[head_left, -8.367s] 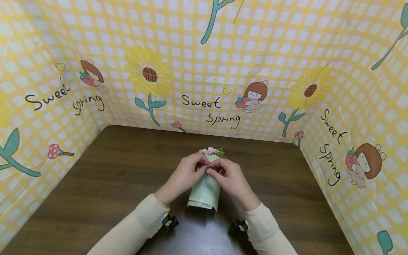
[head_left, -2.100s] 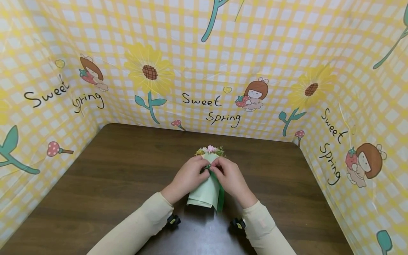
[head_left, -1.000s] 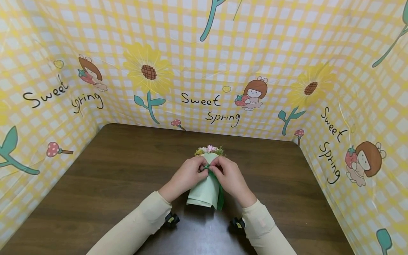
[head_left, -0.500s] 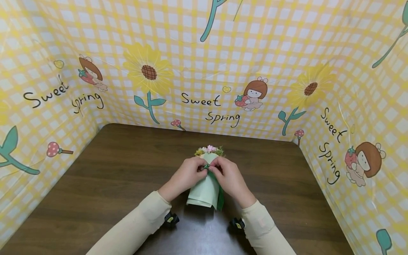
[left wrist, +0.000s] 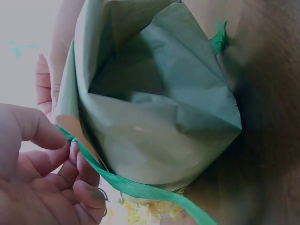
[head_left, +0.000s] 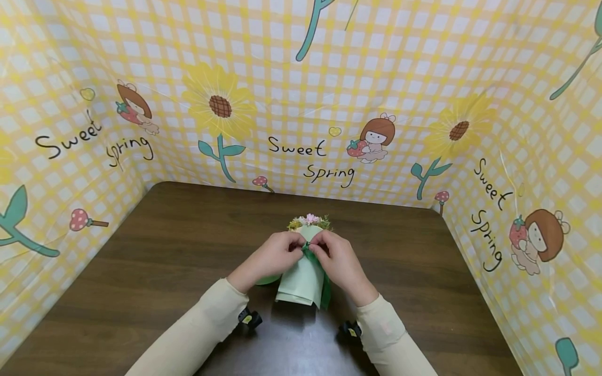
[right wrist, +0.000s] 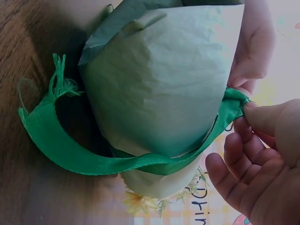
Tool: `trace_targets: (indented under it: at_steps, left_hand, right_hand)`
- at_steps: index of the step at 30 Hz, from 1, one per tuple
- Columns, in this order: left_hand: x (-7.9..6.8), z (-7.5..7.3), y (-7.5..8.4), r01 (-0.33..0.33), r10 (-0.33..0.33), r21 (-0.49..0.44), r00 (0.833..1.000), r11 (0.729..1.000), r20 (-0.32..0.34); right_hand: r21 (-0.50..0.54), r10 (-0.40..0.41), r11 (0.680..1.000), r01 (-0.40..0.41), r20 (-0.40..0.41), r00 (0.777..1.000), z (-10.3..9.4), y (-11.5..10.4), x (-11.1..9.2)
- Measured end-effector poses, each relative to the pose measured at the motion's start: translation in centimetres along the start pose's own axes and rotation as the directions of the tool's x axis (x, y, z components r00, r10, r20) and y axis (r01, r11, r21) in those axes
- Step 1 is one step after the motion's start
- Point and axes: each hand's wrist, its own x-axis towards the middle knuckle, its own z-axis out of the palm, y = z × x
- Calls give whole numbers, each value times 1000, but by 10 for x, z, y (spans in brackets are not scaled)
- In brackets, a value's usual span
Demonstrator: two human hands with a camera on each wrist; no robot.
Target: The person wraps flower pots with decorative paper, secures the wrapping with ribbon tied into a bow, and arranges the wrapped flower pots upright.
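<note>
A small bouquet wrapped in pale green paper (head_left: 301,282) lies on the table, its pink, white and yellow flowers (head_left: 309,220) at the far end. Around the paper runs a green ribbon (right wrist: 108,164), gathered at the front between both hands. My left hand (head_left: 278,255) pinches the ribbon between thumb and fingers. Opposite it, my right hand (head_left: 339,258) pinches the ribbon at the gathered spot. One frayed ribbon tail hangs down at the right of the wrap. In the left wrist view, the open lower end of the paper (left wrist: 154,93) shows hollow folds.
The dark brown wooden table (head_left: 188,245) carries the bouquet near its middle. A yellow checked cloth (head_left: 291,94) with printed sunflowers and lettering stands round the back and both sides. Black wrist cameras (head_left: 249,317) sit below the cuffs.
Since half a second ago my left hand has shifted slightly left, and a length of green ribbon now shows beneath its wrist. The right tail came into sight after the oldest frame.
</note>
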Motion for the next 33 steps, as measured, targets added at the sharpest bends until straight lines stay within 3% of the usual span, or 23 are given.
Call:
trace_targets:
  at_steps: [17, 33]
  left_hand:
    - [0, -6, -5, -42, 42, 35, 999, 999, 2]
    - [0, -13, -4, 26, -32, -114, 998, 993, -56]
  right_hand:
    - [12, -11, 1000, 11, -20, 1000, 1, 0, -1]
    - [14, -3, 1000, 5, -81, 997, -4, 0, -1]
